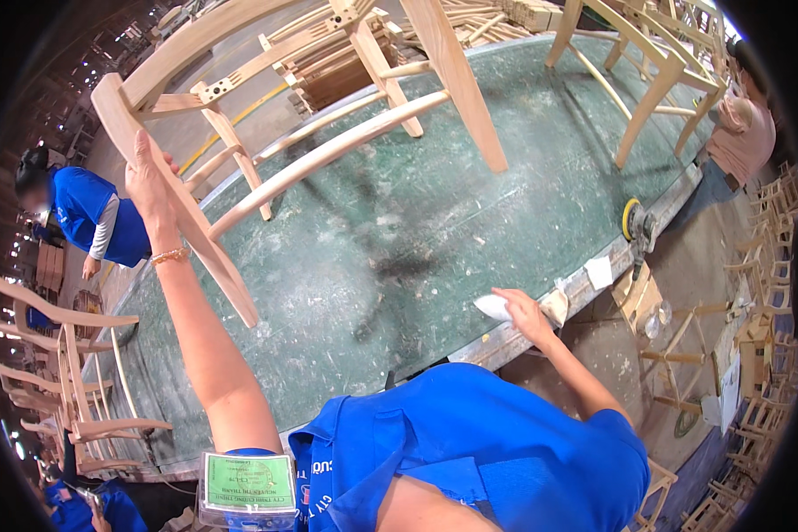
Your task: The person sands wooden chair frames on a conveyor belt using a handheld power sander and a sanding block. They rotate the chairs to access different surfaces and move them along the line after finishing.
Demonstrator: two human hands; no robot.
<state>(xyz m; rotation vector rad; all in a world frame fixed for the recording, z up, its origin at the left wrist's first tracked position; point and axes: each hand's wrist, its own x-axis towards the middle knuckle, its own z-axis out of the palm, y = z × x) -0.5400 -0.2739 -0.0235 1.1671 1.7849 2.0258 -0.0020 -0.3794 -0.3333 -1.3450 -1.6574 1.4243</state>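
Left hand (148,182) grips chair frame (266,133); right hand (523,312) holds sandpaper (492,307) near sander (637,226).

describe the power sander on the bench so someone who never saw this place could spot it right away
Start from the big green-topped workbench that fills the middle of the view and follow its right-hand edge. The sander sits at that edge, past the person's right hand, which holds a pale sheet. Its round yellow disc sets it apart from the bare wooden chair frames around it.

One head-worn fisheye looks steeply down, close over the green worktable (470,222).
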